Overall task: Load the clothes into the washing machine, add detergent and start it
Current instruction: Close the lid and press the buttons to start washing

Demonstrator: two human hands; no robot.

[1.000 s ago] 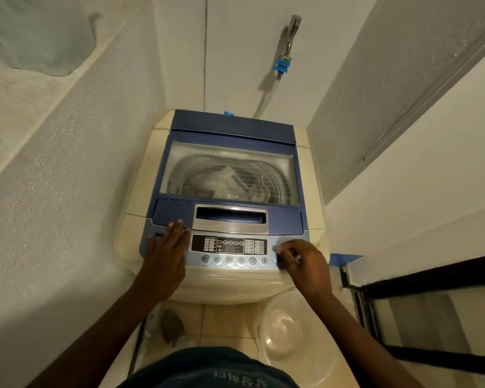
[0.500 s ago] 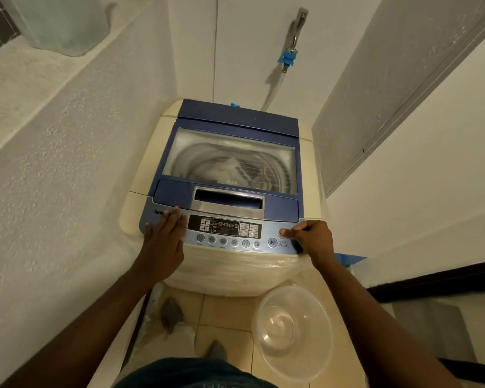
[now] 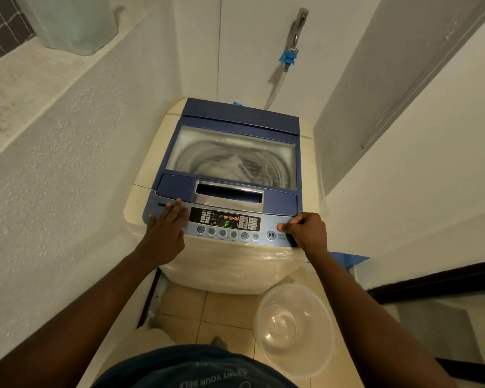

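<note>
blue-topped washing machine (image 3: 230, 191) stands in a narrow white alcove, its clear lid closed over pale clothes (image 3: 233, 166) in the drum. the control panel (image 3: 224, 224) on the near edge is lit, showing a green "f". the left hand (image 3: 164, 233) lies flat and open on the panel's left end. the right hand (image 3: 308, 232) is curled closed at the right end, thumb just beside the start/pause button (image 3: 271, 235). a clear plastic basin (image 3: 294, 330) sits on the tiled floor, near right.
</note>
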